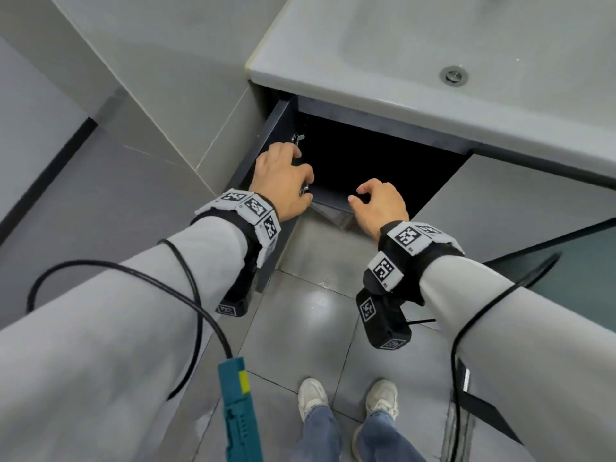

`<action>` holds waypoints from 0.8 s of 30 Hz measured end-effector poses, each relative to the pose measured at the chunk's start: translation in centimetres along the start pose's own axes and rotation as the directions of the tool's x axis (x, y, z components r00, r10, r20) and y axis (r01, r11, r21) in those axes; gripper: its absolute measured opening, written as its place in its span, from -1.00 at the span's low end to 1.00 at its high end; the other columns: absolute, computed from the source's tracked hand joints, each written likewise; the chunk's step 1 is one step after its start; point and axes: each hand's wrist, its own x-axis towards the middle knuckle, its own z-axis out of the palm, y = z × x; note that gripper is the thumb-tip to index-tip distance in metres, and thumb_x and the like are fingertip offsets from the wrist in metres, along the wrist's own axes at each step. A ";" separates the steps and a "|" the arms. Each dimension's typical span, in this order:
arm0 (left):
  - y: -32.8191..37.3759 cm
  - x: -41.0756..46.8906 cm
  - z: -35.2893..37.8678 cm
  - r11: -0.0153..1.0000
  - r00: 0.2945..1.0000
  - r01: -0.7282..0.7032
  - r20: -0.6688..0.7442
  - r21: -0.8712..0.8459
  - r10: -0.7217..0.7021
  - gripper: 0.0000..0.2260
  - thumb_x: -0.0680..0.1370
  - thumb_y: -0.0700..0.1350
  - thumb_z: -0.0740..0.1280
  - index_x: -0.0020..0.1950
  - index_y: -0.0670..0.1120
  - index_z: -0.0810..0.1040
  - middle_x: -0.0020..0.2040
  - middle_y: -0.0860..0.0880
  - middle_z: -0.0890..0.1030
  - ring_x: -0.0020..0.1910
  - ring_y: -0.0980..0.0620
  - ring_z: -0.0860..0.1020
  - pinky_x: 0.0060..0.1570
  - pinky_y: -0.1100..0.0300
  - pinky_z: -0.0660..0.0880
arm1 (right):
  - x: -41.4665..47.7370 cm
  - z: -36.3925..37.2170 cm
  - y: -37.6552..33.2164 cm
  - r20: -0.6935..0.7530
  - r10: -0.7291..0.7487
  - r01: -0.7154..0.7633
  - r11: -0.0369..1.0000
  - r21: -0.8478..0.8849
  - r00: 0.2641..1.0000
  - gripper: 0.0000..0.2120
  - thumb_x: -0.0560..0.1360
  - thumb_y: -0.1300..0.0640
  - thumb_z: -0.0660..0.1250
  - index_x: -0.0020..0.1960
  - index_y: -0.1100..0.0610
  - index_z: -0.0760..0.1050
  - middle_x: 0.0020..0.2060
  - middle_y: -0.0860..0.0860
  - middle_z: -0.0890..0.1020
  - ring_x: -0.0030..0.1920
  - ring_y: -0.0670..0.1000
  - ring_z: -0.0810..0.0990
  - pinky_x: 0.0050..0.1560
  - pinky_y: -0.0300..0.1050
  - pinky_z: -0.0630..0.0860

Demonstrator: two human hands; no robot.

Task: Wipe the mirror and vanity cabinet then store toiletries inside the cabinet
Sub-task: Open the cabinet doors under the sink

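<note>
The dark vanity cabinet under the white sink stands open, and its inside is black with nothing visible in it. Its left door is swung outward, showing metal hinges. My left hand curls its fingers round the door's inner edge by the lower hinge. My right hand hovers at the cabinet's bottom front edge with loosely curled fingers and holds nothing that I can see. A grey cloth-like piece lies at that edge, just under and between my hands. No toiletries or mirror are in view.
The white basin with its drain tops the cabinet. The closed right door is beside the opening. A grey tiled wall stands left. Below are a glossy tiled floor, my shoes, and hanging cables with a teal connector.
</note>
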 end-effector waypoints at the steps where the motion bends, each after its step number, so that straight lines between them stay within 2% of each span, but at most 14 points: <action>1: 1.2 0.7 0.4 0.999 1.000 0.008 0.004 -0.033 -0.008 -0.71 0.45 0.05 0.36 0.14 -0.01 0.57 0.35 -0.09 0.30 0.41 -0.10 0.16 0.39 -0.02 0.09 | 0.4 -0.8 0.9 -0.027 0.007 -0.007 1.000 -0.005 1.000 -0.67 0.53 0.01 0.26 0.25 0.11 0.46 0.23 0.11 0.49 0.25 0.14 0.44 0.14 -0.07 0.40; 4: 4.4 2.8 1.7 0.996 1.000 0.007 0.019 -0.086 -0.006 -0.72 0.47 0.06 0.34 0.12 -0.02 0.59 0.37 -0.07 0.29 0.44 -0.08 0.14 0.41 -0.03 0.06 | 1.5 -3.3 3.7 -0.071 0.008 -0.011 0.999 -0.046 0.997 -0.60 0.53 0.04 0.25 0.34 0.13 0.39 0.36 0.10 0.39 0.38 0.12 0.32 0.32 -0.03 0.29; 6: 6.5 4.1 2.7 0.995 0.999 -0.014 0.033 -0.102 0.018 -0.70 0.48 0.05 0.33 0.17 -0.02 0.56 0.41 -0.06 0.27 0.46 -0.08 0.12 0.42 -0.04 0.06 | 2.1 -4.8 5.7 -0.110 0.014 -0.020 0.998 -0.059 0.994 -0.53 0.54 0.07 0.25 0.41 0.13 0.31 0.46 0.09 0.25 0.46 0.11 0.18 0.41 0.00 0.19; 9: 9.8 6.0 4.0 0.988 0.997 -0.040 0.056 -0.148 0.049 -0.58 0.50 0.04 0.30 0.34 -0.01 0.43 0.50 -0.05 0.22 0.52 -0.07 0.05 0.45 -0.02 0.05 | 2.9 -6.9 8.6 -0.180 0.022 -0.037 0.996 -0.079 0.984 -0.43 0.51 0.11 0.26 0.48 0.08 0.17 0.52 0.07 0.07 0.51 0.09 0.02 0.44 0.05 0.14; 13: 14.8 8.2 5.3 0.967 0.987 -0.097 0.102 -0.236 0.124 -0.47 0.52 -0.01 0.28 0.48 -0.04 0.26 0.54 -0.03 0.14 0.55 -0.02 0.02 0.48 0.04 0.03 | 3.8 -8.7 11.6 -0.192 0.009 -0.036 0.990 -0.137 0.981 -0.33 0.47 0.14 0.29 0.50 0.05 0.08 0.52 0.07 0.04 0.53 0.08 -0.05 0.43 0.10 0.16; 15: 16.8 9.1 5.6 0.938 0.982 -0.112 0.108 -0.327 0.155 -0.44 0.55 -0.07 0.25 0.52 -0.08 0.16 0.55 -0.05 0.13 0.54 -0.01 0.05 0.50 0.09 0.04 | 4.3 -9.0 12.3 -0.190 0.002 -0.030 0.989 -0.146 0.982 -0.33 0.45 0.15 0.29 0.49 0.05 0.11 0.50 0.08 0.09 0.52 0.09 -0.02 0.42 0.10 0.19; 18: 19.1 10.4 5.9 0.877 0.984 -0.091 0.094 -0.472 0.153 -0.47 0.58 -0.18 0.18 0.53 -0.13 0.10 0.53 -0.09 0.17 0.51 -0.01 0.15 0.44 0.23 0.07 | 5.0 -9.4 13.0 -0.250 -0.038 -0.008 0.983 -0.182 0.968 -0.40 0.44 0.13 0.28 0.45 0.06 0.22 0.39 0.12 0.26 0.43 0.14 0.19 0.35 0.05 0.27; 20: 20.2 11.2 6.0 0.856 0.982 -0.101 0.086 -0.507 0.167 -0.50 0.58 -0.22 0.14 0.52 -0.13 0.14 0.51 -0.10 0.24 0.48 -0.02 0.23 0.37 0.29 0.11 | 5.3 -9.8 13.2 -0.307 -0.076 0.000 0.971 -0.240 0.949 -0.48 0.46 0.11 0.24 0.41 0.07 0.29 0.29 0.14 0.37 0.32 0.15 0.32 0.28 0.00 0.28; 24: 20.9 12.3 6.3 0.796 0.990 -0.074 0.053 -0.600 0.131 -0.62 0.56 -0.24 0.13 0.39 -0.14 0.36 0.37 -0.11 0.45 0.35 -0.04 0.41 0.35 0.19 0.32 | 5.5 -10.0 13.2 -0.426 -0.104 -0.022 0.960 -0.280 0.899 -0.65 0.52 0.04 0.14 0.28 0.06 0.42 0.19 0.09 0.47 0.23 0.11 0.37 0.18 -0.05 0.29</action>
